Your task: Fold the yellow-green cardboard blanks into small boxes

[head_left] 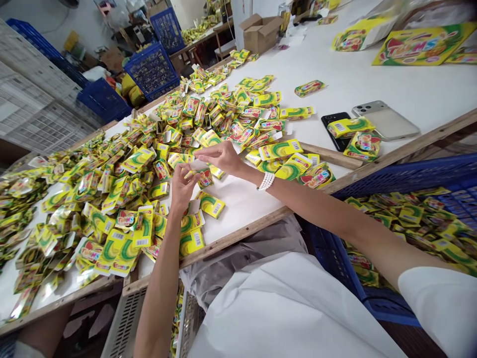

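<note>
**Left hand (182, 186) and right hand (219, 158) close in on the foil packets (122, 194)**

Both hands hover just above the near edge of the white desk (372, 74), fingertips almost meeting over a small yellow packet (204, 178). The left hand rises from below with its fingers curled, and the right hand reaches across with its fingers stretched out. (Whether either one is clamped on a scrap of foil, I cannot tell from this angle.) A pearl bracelet (266, 181) circles the right wrist.

The yellow-and-green packets lie in a loose, overlapping heap across the desk's left half, running toward its far corner, with a few strays on the right. Two of them sit on a black phone (337, 130), just beside a silver phone (385, 120). A wooden strip (328, 155) lies along the near right edge of the desk, and beyond that edge a blue crate (406, 233) holds more packets. A large printed sheet (423, 44) lies in the far right corner, and a cardboard box (261, 34) stands past the far end.
</note>
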### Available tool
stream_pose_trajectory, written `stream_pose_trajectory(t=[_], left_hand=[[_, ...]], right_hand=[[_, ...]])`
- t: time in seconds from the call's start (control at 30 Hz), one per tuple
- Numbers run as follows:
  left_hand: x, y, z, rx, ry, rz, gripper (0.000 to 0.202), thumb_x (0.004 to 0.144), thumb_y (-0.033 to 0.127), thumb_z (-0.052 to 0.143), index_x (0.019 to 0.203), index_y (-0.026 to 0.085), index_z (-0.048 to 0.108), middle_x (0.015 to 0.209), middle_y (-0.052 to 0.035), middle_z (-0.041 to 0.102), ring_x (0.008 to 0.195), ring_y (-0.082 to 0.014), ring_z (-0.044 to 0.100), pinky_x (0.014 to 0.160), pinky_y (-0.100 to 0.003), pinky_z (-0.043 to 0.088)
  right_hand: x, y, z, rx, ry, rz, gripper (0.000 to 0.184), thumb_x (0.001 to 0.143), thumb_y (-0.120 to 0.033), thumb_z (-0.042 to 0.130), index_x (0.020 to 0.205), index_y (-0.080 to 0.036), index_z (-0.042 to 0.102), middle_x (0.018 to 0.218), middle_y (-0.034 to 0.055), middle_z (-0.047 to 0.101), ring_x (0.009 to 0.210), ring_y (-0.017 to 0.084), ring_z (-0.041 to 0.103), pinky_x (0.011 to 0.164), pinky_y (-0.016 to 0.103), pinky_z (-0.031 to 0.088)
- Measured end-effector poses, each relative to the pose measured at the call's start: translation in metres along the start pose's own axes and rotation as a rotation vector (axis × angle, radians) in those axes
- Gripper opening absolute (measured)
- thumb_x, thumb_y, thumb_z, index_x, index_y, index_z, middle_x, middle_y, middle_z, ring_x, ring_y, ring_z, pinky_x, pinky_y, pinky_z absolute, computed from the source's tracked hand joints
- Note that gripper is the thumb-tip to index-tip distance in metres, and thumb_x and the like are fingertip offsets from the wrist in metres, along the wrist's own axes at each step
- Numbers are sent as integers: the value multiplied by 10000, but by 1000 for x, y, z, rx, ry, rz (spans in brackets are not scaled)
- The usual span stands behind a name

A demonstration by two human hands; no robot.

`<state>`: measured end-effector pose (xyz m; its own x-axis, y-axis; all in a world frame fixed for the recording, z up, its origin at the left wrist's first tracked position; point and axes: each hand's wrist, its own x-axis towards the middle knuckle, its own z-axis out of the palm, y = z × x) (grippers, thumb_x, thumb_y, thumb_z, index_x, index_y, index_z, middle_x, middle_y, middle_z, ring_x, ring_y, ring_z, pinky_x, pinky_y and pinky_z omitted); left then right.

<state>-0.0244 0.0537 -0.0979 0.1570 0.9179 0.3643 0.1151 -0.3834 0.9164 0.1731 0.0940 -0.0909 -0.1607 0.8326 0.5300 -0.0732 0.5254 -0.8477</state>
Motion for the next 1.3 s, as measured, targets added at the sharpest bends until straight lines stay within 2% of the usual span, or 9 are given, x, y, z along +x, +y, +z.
stream_pose_trajectory(t=[0.07, 0.17, 0.3, 0.5, 0.7, 0.87, 1.07, 1.17, 1.3], left_hand=[[0, 0, 3, -37, -13, -13, 567, 759, 486, 936, 1012, 283, 471, 995, 23, 700, 817, -120, 709, 826, -280, 613], [-1, -1, 2, -29, -74, -39, 626, 779, 562, 906, 1097, 309, 429, 1023, 7, 733, 830, -143, 729, 797, -293, 610], [0, -2, -5, 14, -89, -54, 588, 802, 540, 893, 1131, 299, 470, 1063, -13, 761, 881, -160, 752, 779, -281, 601], [1, -3, -5, 29, -37, -34, 447, 798, 498, 894, 976, 260, 560, 1063, -31, 771, 982, -194, 776, 853, -322, 631], [1, 0, -3, 40, -40, -43, 391, 838, 501, 863, 947, 229, 605, 1208, -63, 756, 1106, -207, 749, 953, -329, 609], [1, 0, -5, 99, -5, -59, 412, 873, 569, 810, 1031, 225, 648, 1070, -47, 763, 930, -164, 736, 839, -270, 599], [3, -6, -9, 90, 70, -99, 458, 850, 631, 803, 1033, 231, 677, 873, -13, 762, 723, -140, 727, 675, -235, 570], [3, -6, -10, 81, 75, -102, 467, 811, 630, 842, 995, 218, 719, 875, -28, 783, 783, -158, 754, 724, -253, 605], [2, -2, -14, 4, 38, -168, 421, 767, 560, 913, 921, 204, 750, 1041, -63, 836, 883, -174, 784, 833, -297, 648]], right_hand=[[0, -3, 1, -88, 46, 46, 219, 934, -343, 777, 967, -156, 888, 833, 66, 829, 773, 199, 769, 716, 269, 560], [-1, -6, 4, -263, 51, 142, 334, 937, -342, 772, 702, -113, 833, 573, 31, 693, 617, 169, 658, 592, 266, 439], [-4, -7, 11, -269, 10, 164, 154, 877, -264, 821, 829, -129, 877, 734, 50, 796, 725, 182, 709, 630, 256, 450], [-7, -5, 14, -229, 57, 205, 298, 872, -395, 847, 781, -111, 863, 684, 61, 779, 706, 199, 720, 616, 255, 485], [-10, 2, 15, -246, -26, 50, 167, 938, -262, 764, 948, -159, 894, 892, 83, 847, 811, 199, 758, 737, 268, 531], [-6, 5, 18, -357, -56, -17, 200, 976, -242, 719, 927, -147, 888, 876, 71, 833, 810, 180, 731, 743, 257, 476], [-6, -2, 9, -444, -212, -113, 189, 964, -276, 732, 947, -162, 882, 727, 3, 740, 681, 124, 565, 638, 262, 332], [-7, -3, 9, -385, -191, -84, 186, 949, -267, 733, 944, -175, 895, 740, 9, 763, 694, 126, 584, 625, 259, 326], [-5, 2, 12, -260, -86, 58, 153, 841, -203, 801, 947, -153, 900, 744, 51, 803, 685, 152, 644, 628, 253, 392]])
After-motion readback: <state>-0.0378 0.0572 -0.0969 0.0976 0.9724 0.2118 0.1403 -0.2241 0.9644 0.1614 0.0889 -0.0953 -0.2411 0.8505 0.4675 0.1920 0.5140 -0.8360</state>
